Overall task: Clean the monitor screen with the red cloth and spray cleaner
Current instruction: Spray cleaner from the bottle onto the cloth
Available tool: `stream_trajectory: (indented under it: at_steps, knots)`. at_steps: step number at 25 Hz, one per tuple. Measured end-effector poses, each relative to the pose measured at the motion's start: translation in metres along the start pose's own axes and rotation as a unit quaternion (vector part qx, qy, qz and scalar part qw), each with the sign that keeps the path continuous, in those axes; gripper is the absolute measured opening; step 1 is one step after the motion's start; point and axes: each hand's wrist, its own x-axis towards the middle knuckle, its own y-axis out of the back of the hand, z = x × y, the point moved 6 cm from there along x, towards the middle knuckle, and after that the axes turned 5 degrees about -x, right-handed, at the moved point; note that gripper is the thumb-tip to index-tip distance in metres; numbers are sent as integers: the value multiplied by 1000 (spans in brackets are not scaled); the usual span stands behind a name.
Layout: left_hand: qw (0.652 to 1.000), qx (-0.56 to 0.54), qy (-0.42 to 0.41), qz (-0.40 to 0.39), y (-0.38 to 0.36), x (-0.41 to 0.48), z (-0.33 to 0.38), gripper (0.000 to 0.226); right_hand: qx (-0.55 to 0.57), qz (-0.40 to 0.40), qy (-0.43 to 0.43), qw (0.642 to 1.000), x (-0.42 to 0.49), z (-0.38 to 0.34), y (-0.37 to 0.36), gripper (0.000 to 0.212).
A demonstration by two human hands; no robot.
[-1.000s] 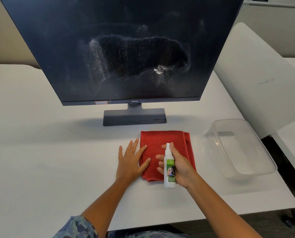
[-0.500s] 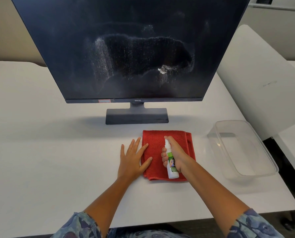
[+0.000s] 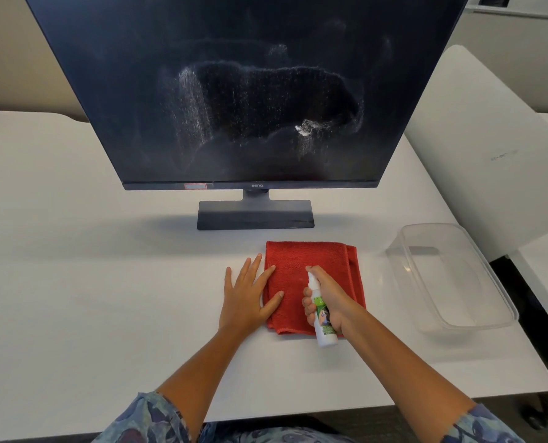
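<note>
A dark monitor (image 3: 240,91) stands on the white table (image 3: 74,282), its screen streaked with white spray droplets and smears. A folded red cloth (image 3: 301,270) lies flat in front of the monitor's base (image 3: 255,215). My left hand (image 3: 247,295) rests flat, fingers spread, with the thumb and a fingertip on the cloth's left edge. My right hand (image 3: 330,302) grips a small white spray bottle (image 3: 322,314) with a green label over the cloth; the index finger sits on the nozzle, which points down toward the cloth.
A clear plastic tub (image 3: 451,276) sits on the table to the right of the cloth. A white chair back (image 3: 477,148) stands behind it at the right. The table's front edge runs just below my forearms.
My right hand has tipped the bottle forward over the cloth and moved its index finger onto the nozzle. My left hand has stayed on the cloth's edge.
</note>
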Motion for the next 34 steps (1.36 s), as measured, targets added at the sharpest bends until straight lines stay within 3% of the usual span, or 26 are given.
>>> stream_trajectory:
  at_steps: [5,12,16,20,24,28,34]
  knots:
    - [1000,-2,-2,1,1,0,1,65,-66,27,26,997,-9,17,17,47]
    - [1000,-2,-2,-3,2,-1,2,65,39,49,28,998,-16,14,46,54]
    - [1000,-1,4,-6,3,-1,2,65,61,71,105,990,-27,-2,66,54]
    - [999,6,5,-43,2,0,1,65,14,202,265,943,-45,-22,103,26]
    - [999,-8,3,-50,7,1,4,61,-54,286,362,886,-54,-28,121,38]
    - [998,-51,18,-37,11,1,3,54,-106,292,411,857,-55,-27,125,49]
    - [993,-113,40,-17,17,2,1,55,-155,289,476,816,-56,-12,107,48]
